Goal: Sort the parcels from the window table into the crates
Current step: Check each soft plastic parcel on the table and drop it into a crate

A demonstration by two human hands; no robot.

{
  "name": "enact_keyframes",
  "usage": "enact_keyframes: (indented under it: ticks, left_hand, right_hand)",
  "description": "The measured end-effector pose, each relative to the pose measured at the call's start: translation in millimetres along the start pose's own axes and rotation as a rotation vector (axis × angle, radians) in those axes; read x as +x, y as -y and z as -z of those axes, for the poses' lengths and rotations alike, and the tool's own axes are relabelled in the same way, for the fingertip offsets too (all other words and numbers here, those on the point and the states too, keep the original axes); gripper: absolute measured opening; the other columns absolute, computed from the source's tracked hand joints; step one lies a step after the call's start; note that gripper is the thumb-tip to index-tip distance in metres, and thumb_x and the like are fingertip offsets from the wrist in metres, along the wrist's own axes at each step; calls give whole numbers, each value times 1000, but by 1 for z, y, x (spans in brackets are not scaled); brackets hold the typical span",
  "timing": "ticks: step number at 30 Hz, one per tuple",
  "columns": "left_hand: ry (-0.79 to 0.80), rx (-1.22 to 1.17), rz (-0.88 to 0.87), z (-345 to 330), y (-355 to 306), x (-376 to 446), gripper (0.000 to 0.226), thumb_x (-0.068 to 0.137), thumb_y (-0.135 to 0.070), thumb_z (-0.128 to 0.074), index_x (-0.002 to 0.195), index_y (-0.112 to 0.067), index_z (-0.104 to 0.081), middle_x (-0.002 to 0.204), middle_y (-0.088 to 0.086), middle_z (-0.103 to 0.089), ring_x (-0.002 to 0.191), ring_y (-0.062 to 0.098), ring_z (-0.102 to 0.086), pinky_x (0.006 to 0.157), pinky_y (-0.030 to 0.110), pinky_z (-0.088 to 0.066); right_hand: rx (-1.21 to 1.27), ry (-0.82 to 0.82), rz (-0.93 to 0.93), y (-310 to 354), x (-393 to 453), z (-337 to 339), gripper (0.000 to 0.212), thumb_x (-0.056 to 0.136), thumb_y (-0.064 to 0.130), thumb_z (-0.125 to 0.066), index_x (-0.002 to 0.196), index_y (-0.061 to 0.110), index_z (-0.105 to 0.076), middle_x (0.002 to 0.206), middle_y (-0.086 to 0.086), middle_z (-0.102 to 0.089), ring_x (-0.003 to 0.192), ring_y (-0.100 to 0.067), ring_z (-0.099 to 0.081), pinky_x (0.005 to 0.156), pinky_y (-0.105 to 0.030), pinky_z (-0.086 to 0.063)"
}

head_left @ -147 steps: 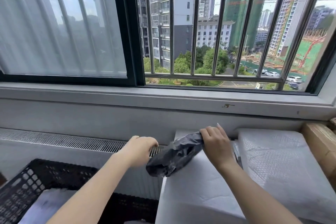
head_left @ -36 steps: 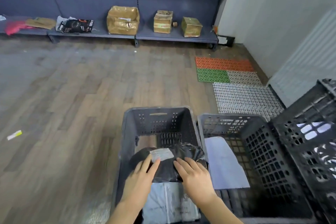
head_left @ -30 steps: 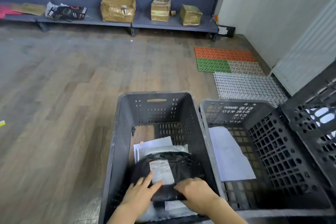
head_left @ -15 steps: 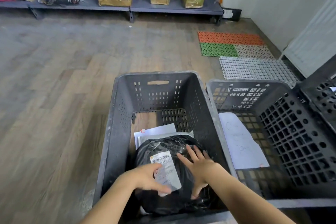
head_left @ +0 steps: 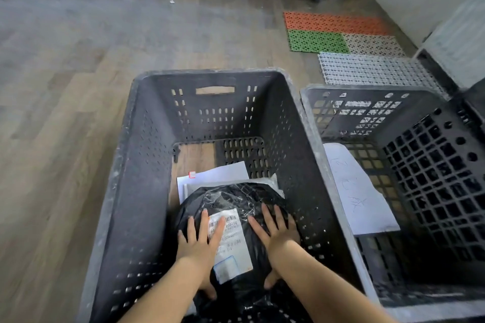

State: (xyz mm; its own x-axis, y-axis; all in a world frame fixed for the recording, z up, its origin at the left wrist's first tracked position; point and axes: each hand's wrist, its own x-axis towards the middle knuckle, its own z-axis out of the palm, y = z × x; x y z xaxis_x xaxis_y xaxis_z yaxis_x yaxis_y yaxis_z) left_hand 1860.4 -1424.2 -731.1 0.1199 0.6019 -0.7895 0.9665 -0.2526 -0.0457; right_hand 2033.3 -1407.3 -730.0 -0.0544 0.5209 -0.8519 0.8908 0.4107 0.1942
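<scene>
Both hands flat on black parcel (head_left: 231, 207) inside grey crate (head_left: 147, 165), near its front wall. L hand (head_left: 200, 238) fingers straight across label (head_left: 231, 241); R hand (head_left: 275, 231) spread, pressing, no grip closed. Parcel sits atop white envelopes (head_left: 217, 174).

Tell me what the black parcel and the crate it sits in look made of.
Black parcel: looks like thin glossy plastic film, going by its wrinkles and sheen; white paper label on top. Left crate: apparently rigid moulded plastic, dull dark grey, with slotted walls and a scuffed, dusty rim.
</scene>
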Motion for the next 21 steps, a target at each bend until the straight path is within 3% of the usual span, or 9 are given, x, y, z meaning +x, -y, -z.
enact_keyframes:
  ticks: [6, 12, 16, 21]
  left_hand:
    - [13, 19, -10, 1, -1, 9, 144, 65, -54, -81, 136, -24, 42, 145, 19, 42, 139, 48, 23, 115, 58, -3]
    - [-10, 9, -98, 8, 17, -3, 136, 67, -53, -79, 142, -34, 33, 152, 11, 34, 143, 41, 16, 117, 54, -7]
    - [-77, 66, -84, 8, 22, -15, 123, 74, -53, -73, 145, -35, 26, 157, 10, 24, 146, 36, 6, 117, 51, -10]
    - [-184, 219, -67, 2, 6, -22, 119, 80, -48, -71, 148, -20, 23, 156, 6, 29, 144, 43, 2, 118, 50, -10]
  right_hand:
    - [-14, 5, 17, -3, 13, -1, 142, 65, 66, -74, 133, 28, 45, 143, -13, 48, 137, -40, 32, 115, -58, 3]
    - [-24, 2, 21, -2, 3, 4, 142, 66, 66, -74, 133, 27, 46, 145, -15, 45, 139, -41, 29, 115, -59, 3]
    - [-33, -33, 3, 3, -12, 10, 138, 71, 52, -77, 138, 25, 40, 150, -17, 37, 142, -41, 21, 116, -56, 1]
    - [-21, -155, 19, 6, -24, 6, 118, 85, 33, -70, 145, 18, 31, 154, -17, 29, 143, -37, 21, 117, -52, -3]
